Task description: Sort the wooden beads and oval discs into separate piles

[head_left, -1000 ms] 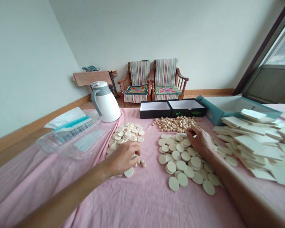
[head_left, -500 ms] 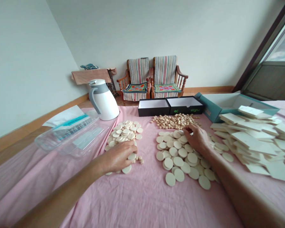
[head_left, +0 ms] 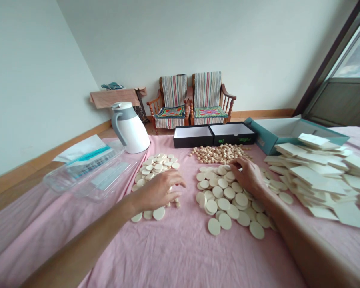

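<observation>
My left hand [head_left: 160, 189] hovers over the right side of the left pile of pale round wooden discs [head_left: 151, 170], its fingers spread and nothing visible between them. Several small wooden beads [head_left: 177, 203] lie partly hidden below its fingertips. My right hand [head_left: 248, 174] rests at the far edge of the larger right pile of discs [head_left: 225, 204], beside a heap of small wooden pegs or beads [head_left: 222, 153]. Its thumb and fingers are drawn together; what they pinch, if anything, is hidden. One blurred disc [head_left: 203, 201] is tilted at the left edge of the right pile.
Square pale boards [head_left: 318, 168] are stacked loosely at right, before a teal box [head_left: 267, 138]. Two black trays [head_left: 193, 142] stand at the back. A white and grey jug [head_left: 133, 132] and clear plastic packaging [head_left: 87, 172] occupy the left of the pink cloth [head_left: 174, 248].
My left hand has shifted right and its fingers have opened. The disc near its fingertips no longer shows there, and a blurred disc appears at the right pile's left edge. My right hand stays nearly still.
</observation>
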Tool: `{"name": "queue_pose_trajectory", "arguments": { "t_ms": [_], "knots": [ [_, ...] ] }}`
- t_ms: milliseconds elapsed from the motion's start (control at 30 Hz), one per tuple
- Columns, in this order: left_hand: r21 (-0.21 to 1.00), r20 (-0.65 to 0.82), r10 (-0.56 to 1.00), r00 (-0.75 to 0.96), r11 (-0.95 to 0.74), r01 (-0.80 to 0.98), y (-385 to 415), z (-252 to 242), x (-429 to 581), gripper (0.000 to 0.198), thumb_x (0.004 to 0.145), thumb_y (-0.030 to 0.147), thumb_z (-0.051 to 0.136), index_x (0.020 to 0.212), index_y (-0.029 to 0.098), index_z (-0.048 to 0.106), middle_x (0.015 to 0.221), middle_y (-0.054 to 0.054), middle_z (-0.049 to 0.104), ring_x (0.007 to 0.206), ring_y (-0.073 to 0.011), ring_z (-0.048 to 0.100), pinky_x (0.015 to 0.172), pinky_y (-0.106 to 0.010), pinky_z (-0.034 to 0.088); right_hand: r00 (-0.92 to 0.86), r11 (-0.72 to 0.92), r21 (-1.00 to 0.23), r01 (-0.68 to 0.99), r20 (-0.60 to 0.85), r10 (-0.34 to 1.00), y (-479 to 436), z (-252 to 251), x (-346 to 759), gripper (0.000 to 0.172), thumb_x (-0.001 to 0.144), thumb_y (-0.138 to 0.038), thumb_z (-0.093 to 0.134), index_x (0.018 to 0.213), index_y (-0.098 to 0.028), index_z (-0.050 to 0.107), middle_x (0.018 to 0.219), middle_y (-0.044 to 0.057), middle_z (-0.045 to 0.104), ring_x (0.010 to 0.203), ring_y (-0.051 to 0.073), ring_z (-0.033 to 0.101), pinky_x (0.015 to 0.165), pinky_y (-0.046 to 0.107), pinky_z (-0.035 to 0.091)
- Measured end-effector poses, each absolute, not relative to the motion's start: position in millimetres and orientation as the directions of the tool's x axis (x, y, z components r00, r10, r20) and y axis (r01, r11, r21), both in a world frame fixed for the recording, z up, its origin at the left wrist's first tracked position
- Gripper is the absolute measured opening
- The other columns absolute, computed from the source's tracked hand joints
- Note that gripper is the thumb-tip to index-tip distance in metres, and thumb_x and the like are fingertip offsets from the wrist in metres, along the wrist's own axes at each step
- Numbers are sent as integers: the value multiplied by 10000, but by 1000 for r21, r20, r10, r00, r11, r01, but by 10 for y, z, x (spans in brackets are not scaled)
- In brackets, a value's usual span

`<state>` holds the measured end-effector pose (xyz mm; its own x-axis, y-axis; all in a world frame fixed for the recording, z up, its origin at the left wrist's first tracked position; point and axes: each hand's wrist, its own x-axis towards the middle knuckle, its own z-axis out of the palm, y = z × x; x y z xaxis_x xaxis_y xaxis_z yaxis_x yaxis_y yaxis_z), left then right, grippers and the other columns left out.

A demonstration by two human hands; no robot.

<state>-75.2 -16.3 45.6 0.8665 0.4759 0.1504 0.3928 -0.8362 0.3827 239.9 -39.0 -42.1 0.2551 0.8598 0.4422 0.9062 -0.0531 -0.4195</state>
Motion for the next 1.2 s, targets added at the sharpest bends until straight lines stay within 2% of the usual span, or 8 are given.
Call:
{"name": "queue_pose_trajectory", "arguments": {
  "t_ms": [133,500,767,900,967,1067,1133,1200],
  "knots": [
    [330,-18,451,892,-840,431,-116,328,-905,148,748,98,618,860,186,660,879,-29,644,884,-177,566,800,-289,410,254,-55,-416,907,439,862,-378,-443,2412,172,781,-293,486,793,-208,635,775,36,644,727,174,567,644,262,384],
    [201,14,453,891,-874,442,-73,183,-777,83,766,101,570,765,166,621,803,-32,637,822,-170,570,745,-260,396,250,-49,-429,902,426,869,-387,-413,2399,160,779,-271,478,782,-203,622,779,41,638,736,172,567,667,262,394],
    [358,161,615,772,-765,535,609,50,-248,126,655,52,564,690,145,642,677,-16,648,649,-149,587,625,-231,422,246,-38,-432,901,436,866,-385,-394,2385,176,795,-290,470,771,-198,618,775,47,630,739,172,555,678,268,395],
    [412,266,683,680,-719,560,840,84,-25,231,769,120,512,963,120,637,930,-80,671,740,-149,613,667,-245,464,232,-25,-430,903,435,870,-388,-395,2393,164,784,-280,473,778,-201,617,770,44,631,730,171,553,675,267,397],
    [432,288,685,669,-717,547,819,146,-73,226,783,128,511,974,125,632,954,-76,668,765,-143,613,681,-241,470,229,-25,-425,905,435,871,-384,-399,2399,152,776,-280,481,786,-205,614,772,42,633,733,173,556,677,266,397],
    [463,201,615,763,-746,479,648,258,-312,72,726,127,589,767,139,647,749,-16,662,672,-119,593,624,-206,451,232,-32,-424,905,428,874,-378,-400,2400,149,777,-282,482,784,-207,611,785,42,638,746,176,561,677,265,396],
    [527,-60,396,916,-767,366,479,321,-493,80,711,146,623,787,148,647,706,4,640,624,-107,570,576,-192,428,236,-40,-424,905,420,877,-378,-395,2393,158,784,-284,476,783,-205,613,797,44,641,755,176,564,680,265,395],
    [543,-169,284,944,-772,330,297,356,-623,190,660,150,676,844,165,632,718,15,628,616,-105,563,550,-181,409,240,-48,-422,905,416,877,-381,-387,2383,169,792,-285,471,788,-203,618,804,47,641,763,177,564,687,265,394]
  ]
}}
